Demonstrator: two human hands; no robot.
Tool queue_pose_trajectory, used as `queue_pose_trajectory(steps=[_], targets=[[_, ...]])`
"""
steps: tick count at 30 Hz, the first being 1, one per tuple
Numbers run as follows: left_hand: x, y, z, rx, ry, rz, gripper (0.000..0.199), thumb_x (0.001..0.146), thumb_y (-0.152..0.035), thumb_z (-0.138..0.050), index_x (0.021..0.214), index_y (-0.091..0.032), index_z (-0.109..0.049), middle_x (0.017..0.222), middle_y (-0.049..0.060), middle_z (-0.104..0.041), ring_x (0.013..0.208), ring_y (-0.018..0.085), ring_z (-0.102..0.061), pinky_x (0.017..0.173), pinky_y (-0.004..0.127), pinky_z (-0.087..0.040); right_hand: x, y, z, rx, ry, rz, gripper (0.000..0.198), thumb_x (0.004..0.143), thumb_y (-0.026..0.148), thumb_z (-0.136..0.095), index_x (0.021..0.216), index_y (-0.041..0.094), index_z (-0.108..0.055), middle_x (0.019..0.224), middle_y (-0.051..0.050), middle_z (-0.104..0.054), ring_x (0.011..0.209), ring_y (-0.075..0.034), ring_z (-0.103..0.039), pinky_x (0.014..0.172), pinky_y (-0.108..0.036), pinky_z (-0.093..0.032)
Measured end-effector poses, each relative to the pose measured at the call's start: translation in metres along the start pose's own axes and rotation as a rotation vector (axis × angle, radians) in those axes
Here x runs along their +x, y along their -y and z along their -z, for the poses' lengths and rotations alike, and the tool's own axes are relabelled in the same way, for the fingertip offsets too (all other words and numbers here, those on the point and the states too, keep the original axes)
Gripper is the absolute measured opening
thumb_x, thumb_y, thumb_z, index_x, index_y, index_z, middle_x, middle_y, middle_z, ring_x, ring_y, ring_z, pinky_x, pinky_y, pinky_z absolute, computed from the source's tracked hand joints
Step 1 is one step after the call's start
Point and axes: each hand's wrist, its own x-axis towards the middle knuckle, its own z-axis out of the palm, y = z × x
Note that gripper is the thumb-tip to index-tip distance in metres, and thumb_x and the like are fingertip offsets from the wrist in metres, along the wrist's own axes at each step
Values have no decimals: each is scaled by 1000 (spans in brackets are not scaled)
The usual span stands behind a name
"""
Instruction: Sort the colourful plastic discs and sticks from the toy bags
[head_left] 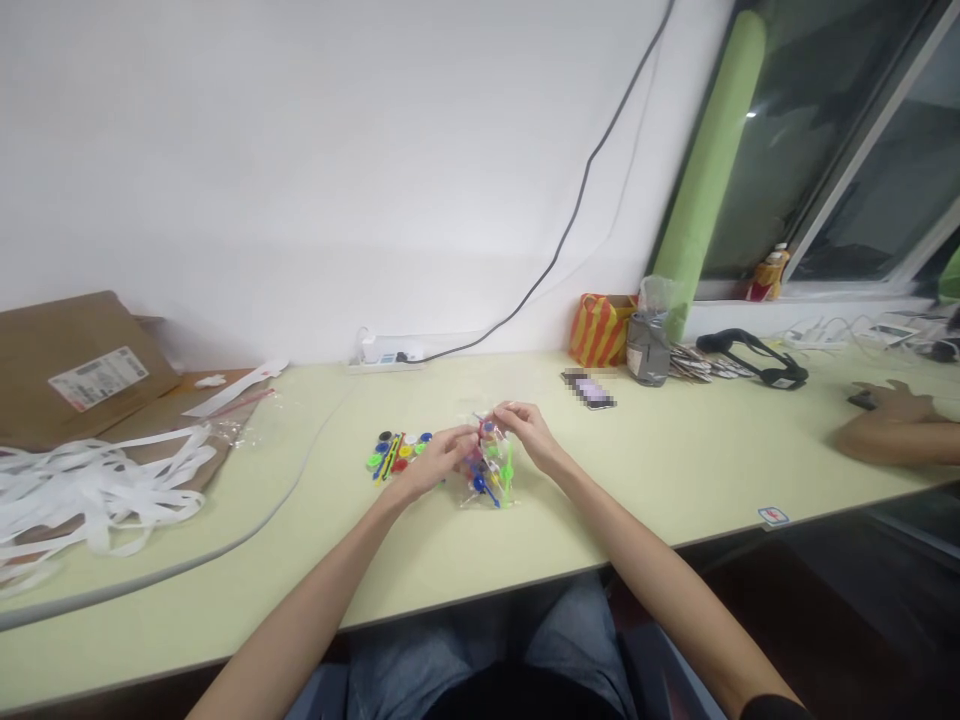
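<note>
A clear plastic bag [491, 490] holds small plastic parts in blue, green and other colours, and rests on the table in front of me. My left hand [439, 458] is closed at the bag's upper left, its fingertips bent against the plastic. At the top right of the bag, my right hand [531, 435] pinches the edge with thumb and fingers. A red and blue piece shows between the two hands, partly hidden by fingers. Just left of the bag, several coloured discs and thin sticks [394, 455] lie together, partly behind my left hand.
Cardboard [45, 350] and tangled white strips [112, 490] cover the left side; a grey cable [255, 535] crosses there. A power strip [388, 353] sits by the wall. Rightward are a phone [589, 390], striped bag [596, 335], black strapped device [757, 360] and another person's hand [892, 403].
</note>
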Motion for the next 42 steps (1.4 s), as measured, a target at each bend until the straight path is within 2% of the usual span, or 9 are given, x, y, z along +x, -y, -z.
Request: queue_pose_trajectory(steps=[4,11,14,17,21,24,27,36,42], targets=[[3,4,2,123,-42,-21,51,88,-62,-55,73,-15,-70,64,3,-64,56,17,-61,53,27,-51,2,-3,2,47,38,2,44,82,59,-66,77,15,-73,70,-4,-64,63,-14,-52,64,-27,-42],[2,-2,8,206,-269,-182,46,90,-53,-55,73,-15,-74,66,3,-68,62,17,-60,57,25,-47,2,1,7,77,3,17,49,83,61,-63,80,13,-73,62,-2,-57,57,-13,-49,59,-28,-41],[1,-5,8,203,-302,-222,42,89,-48,-59,67,-15,-71,65,4,-67,61,16,-61,59,25,-48,2,6,7,56,-35,67,45,80,56,-69,100,16,-68,62,2,-54,57,-12,-48,58,-27,-42],[0,-6,5,108,-335,-222,27,85,-40,-67,94,-15,-72,71,3,-70,61,16,-64,60,26,-50,3,8,8,71,-82,125,49,80,49,-70,118,21,-55,61,6,-51,56,-12,-47,57,-25,-42],[-2,-7,2,43,-403,-274,66,83,-32,-70,144,-21,-45,71,-1,-70,64,16,-68,66,27,-53,2,8,10,49,-103,140,35,83,45,-66,107,23,-53,60,6,-51,56,-12,-47,56,-26,-42],[-2,-7,3,131,-442,-291,51,84,-33,-68,133,-20,-59,75,1,-72,68,17,-70,70,27,-54,1,8,11,-28,-76,156,22,86,42,-59,90,21,-62,59,3,-51,56,-13,-47,58,-27,-42],[-2,-7,4,206,-443,-292,33,86,-37,-66,112,-17,-72,83,6,-76,78,21,-73,74,30,-56,0,9,11,-105,-70,184,28,88,40,-54,79,18,-69,58,1,-53,57,-14,-49,59,-29,-42],[-4,-12,3,314,-404,-331,25,88,-38,-63,100,-20,-76,97,7,-77,98,26,-72,93,40,-55,2,7,12,-105,-69,118,32,79,45,-72,92,16,-74,76,-7,-71,73,-20,-66,72,-34,-53],[-2,-9,4,281,-423,-335,20,84,-34,-69,96,-20,-76,99,8,-77,113,29,-67,103,43,-49,4,7,15,-60,-42,96,38,74,52,-77,89,17,-74,73,-5,-70,63,-17,-64,64,-32,-53]])
